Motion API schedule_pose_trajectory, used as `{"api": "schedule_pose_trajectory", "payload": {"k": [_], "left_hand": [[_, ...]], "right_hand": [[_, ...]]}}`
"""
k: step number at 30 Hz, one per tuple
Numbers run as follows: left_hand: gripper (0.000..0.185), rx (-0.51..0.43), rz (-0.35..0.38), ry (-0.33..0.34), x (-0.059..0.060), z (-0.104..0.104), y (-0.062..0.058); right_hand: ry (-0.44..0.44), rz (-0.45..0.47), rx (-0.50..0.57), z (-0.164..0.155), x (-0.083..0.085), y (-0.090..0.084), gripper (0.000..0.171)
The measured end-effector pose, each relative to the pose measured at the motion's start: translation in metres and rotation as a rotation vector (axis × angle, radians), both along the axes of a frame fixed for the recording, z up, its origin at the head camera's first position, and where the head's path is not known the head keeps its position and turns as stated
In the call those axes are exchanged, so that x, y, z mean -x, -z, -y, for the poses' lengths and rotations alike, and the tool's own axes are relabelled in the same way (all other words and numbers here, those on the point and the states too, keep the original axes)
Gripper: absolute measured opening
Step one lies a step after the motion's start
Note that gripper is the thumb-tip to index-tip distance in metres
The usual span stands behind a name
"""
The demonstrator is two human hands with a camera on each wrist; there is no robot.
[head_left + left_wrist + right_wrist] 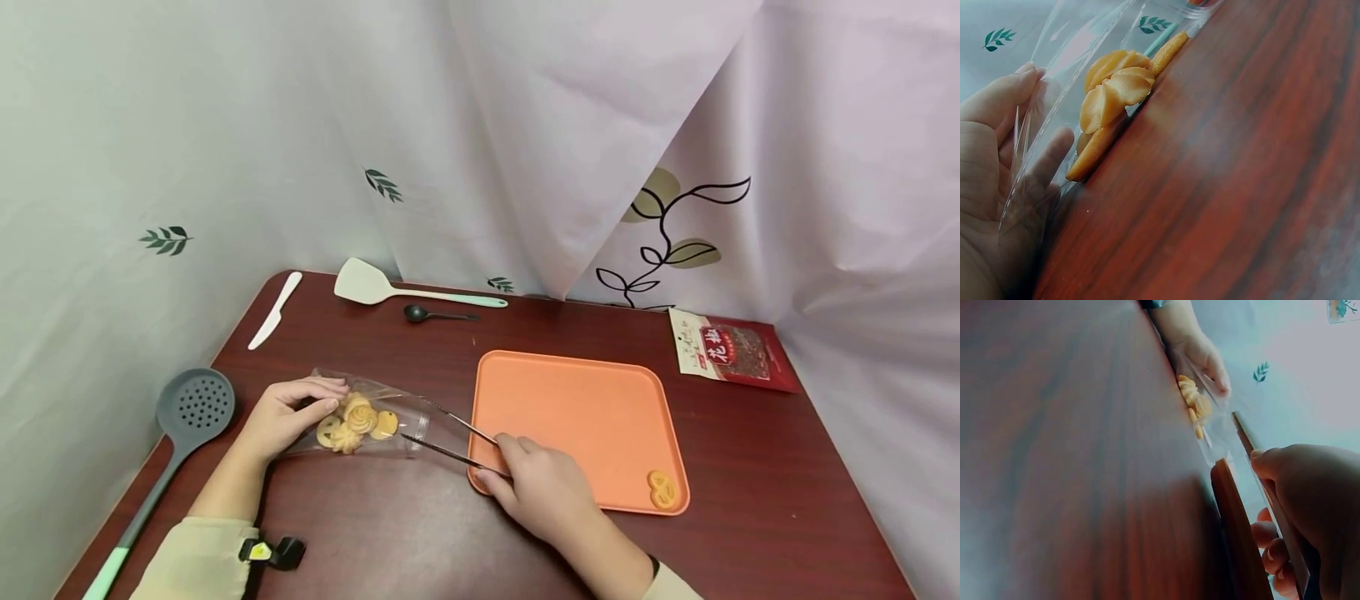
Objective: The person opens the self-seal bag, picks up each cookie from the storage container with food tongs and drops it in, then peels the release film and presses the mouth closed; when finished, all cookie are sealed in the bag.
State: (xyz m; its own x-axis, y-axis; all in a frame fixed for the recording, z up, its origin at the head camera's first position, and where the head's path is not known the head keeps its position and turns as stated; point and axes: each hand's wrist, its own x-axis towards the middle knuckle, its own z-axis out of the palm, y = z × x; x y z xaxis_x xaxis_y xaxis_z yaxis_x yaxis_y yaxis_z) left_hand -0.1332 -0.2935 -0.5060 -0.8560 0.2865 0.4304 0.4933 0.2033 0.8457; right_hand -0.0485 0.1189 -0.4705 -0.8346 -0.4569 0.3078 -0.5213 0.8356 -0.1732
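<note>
Lying in a clear plastic bag (417,427) near the middle of the worktop (360,533): several golden butter cookies (358,421), piped swirls and rings, with one round cookie (386,425) nearest the right end. Handling, as judged: light, dry, crumbly; ridges likely to chip under a hard squeeze. Best hold: across the thick outer sides, gently. Bag: thin, limp, slippery; best steadied by its film, clear of the contents.

Left hand (296,412): fingers and thumb holding the bag film at the left end. Right hand (543,487): closed around slim metal tongs (452,454), whose tips stand apart by the bag's right end; whether either is inside cannot be told. Hands well apart from each other.

Tray (570,408), orange, rounded corners, right of the bag; one pretzel-shaped cookie (662,490) in its near right corner.

Outlying: slotted skimmer (197,408), grey, left edge; plastic knife (276,315), white, far left; spatula (362,282), cream, mint handle end, far edge; small black spoon (415,313), just before it; spice packet (735,350), red and white, far right. Backdrop: pale leaf-print curtain (465,142).
</note>
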Motion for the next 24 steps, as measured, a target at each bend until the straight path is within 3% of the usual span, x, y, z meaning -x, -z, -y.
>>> {"api": "schedule_pose_trajectory", "payload": {"k": [14, 21, 24], "left_hand": [[0.029, 0.006, -0.001, -0.009, -0.002, -0.001, 0.001], [0.029, 0.013, -0.004, -0.009, -0.002, -0.001, 0.001], [0.029, 0.013, -0.007, -0.01, -0.002, -0.001, 0.0]], "right_hand": [[0.049, 0.033, -0.014, -0.025, -0.018, 0.0, 0.044], [0.022, -0.151, 0.106, -0.051, -0.028, -0.001, 0.048], [0.042, -0.171, 0.128, -0.066, -0.033, 0.0, 0.046]]}}
